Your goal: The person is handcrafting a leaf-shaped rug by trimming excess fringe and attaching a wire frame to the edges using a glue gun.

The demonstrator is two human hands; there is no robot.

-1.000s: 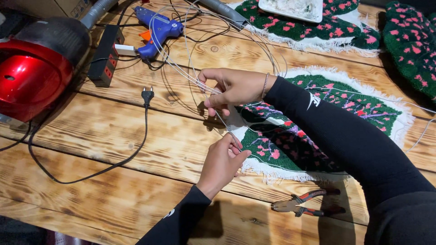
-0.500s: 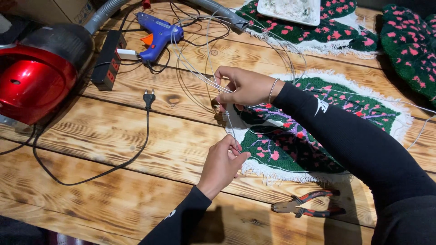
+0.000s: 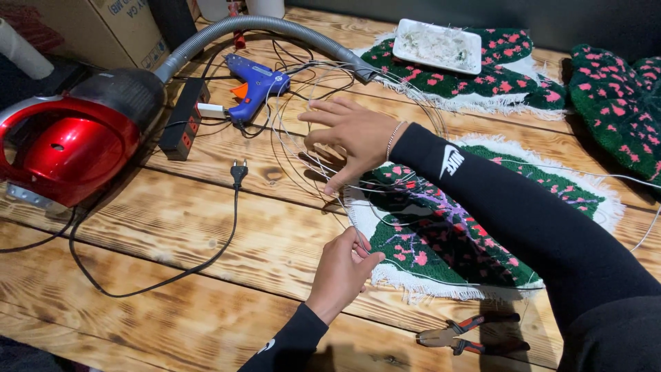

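Left hand [image 3: 342, 270] grip pinched on thin wire [image 3: 323, 162] near edge of green rug [image 3: 482, 227]. Right hand [image 3: 351, 138] grip apart, fingers spread, pressing on wire loops over wooden tabletop [image 3: 206, 227]. Blue glue gun [image 3: 253, 81] just beyond; pliers [image 3: 468, 334] near.

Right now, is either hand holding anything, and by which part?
The left hand pinches a thin wire near its lower end. The right hand lies spread, open, on the wire loops, gripping nothing.

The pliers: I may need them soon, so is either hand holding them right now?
No, the pliers lie alone on the wooden table, apart from both hands.
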